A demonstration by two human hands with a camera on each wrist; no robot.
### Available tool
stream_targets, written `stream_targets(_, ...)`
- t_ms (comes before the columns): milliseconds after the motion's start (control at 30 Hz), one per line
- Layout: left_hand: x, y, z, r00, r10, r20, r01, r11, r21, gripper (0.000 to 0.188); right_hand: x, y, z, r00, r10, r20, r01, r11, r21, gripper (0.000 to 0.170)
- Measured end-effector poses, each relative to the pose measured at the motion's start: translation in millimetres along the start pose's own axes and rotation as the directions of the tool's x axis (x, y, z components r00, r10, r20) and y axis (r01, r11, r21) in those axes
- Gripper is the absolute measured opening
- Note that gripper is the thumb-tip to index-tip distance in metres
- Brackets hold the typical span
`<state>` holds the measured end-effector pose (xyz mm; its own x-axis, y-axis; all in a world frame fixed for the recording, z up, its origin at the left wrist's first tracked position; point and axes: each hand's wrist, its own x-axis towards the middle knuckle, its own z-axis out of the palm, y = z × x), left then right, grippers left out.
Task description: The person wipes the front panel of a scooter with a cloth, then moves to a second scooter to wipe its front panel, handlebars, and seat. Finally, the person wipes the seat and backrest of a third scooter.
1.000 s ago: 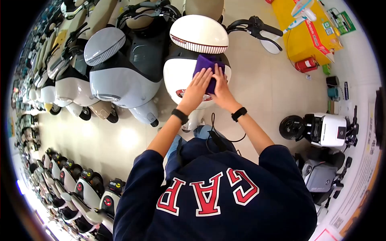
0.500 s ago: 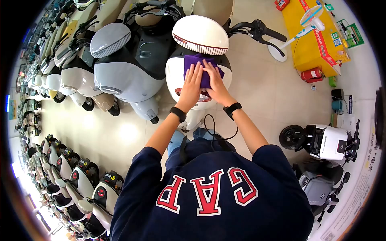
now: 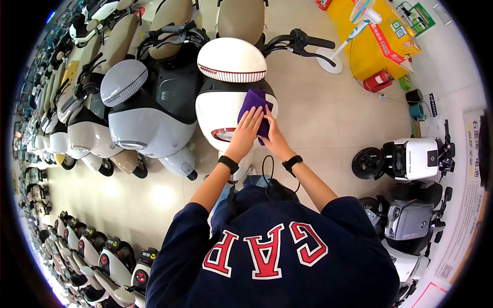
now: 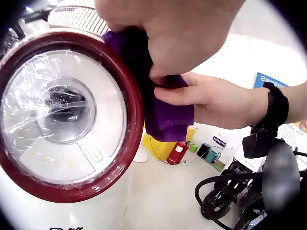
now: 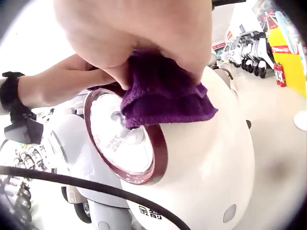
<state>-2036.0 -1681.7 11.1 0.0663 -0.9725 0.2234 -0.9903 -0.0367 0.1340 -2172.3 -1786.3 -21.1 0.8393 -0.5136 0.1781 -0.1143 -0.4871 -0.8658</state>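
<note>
A folded purple cloth [image 3: 251, 101] lies against the right side of the white scooter's front panel [image 3: 218, 110]. My left hand [image 3: 247, 131] presses on the cloth with fingers straight and side by side. On the cloth's right edge, my right hand [image 3: 276, 140] holds it, its thumb [image 4: 175, 96] laid over the near side in the left wrist view. The cloth's lower edge [image 5: 170, 115] hangs loose below that hand in the right wrist view. Beside the cloth is the round headlight [image 4: 67, 110], red-rimmed and covered with wrinkled clear film.
A grey-blue scooter [image 3: 149, 128] stands close on the left, in a row of others. The white scooter's handlebar [image 3: 303, 43] juts right. A standing fan [image 3: 328, 60], a fire extinguisher [image 3: 377, 81] and a yellow counter [image 3: 354, 31] are at the far right. A dark cord [image 5: 96, 184] hangs near my hands.
Both hands and the cloth have moved from the middle of the front panel, above the headlight, to its right side. The headlight is now more exposed, and the head view has shifted.
</note>
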Motion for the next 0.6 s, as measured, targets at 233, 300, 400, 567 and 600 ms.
stream_targets(233,-20.6,-31.8,-17.2,0.997,0.029,-0.065,-0.034,0.996,-0.085,0.078,18.3,-35.7,16.7,0.998,-0.007,0.064,0.028,0.945,-0.325,0.108)
stream_targets(300,-28.0,-48.6,-18.6,0.991,0.011,-0.136,-0.027,0.993,-0.118,0.074,29.0,-42.8,24.4,0.994,-0.051,0.098,0.084,0.924,-0.374,0.108)
stream_targets(400,-42.0,-71.2,-24.6,0.987,-0.049,-0.155,0.017,0.980,-0.200,0.074,47.3,-69.4,34.8,0.985,-0.056,0.165,0.124,0.890,-0.438,0.111)
stream_targets(567,-65.9,-101.6,-18.0,0.964,-0.173,-0.201,0.060,0.882,-0.468,0.087,75.6,-82.4,65.8,0.962,-0.083,0.260,0.224,0.785,-0.578,0.115)
stream_targets(600,-70.1,-106.8,-16.6,0.958,-0.200,-0.205,0.069,0.855,-0.514,0.089,81.5,-83.2,71.7,0.954,-0.087,0.286,0.251,0.755,-0.606,0.116)
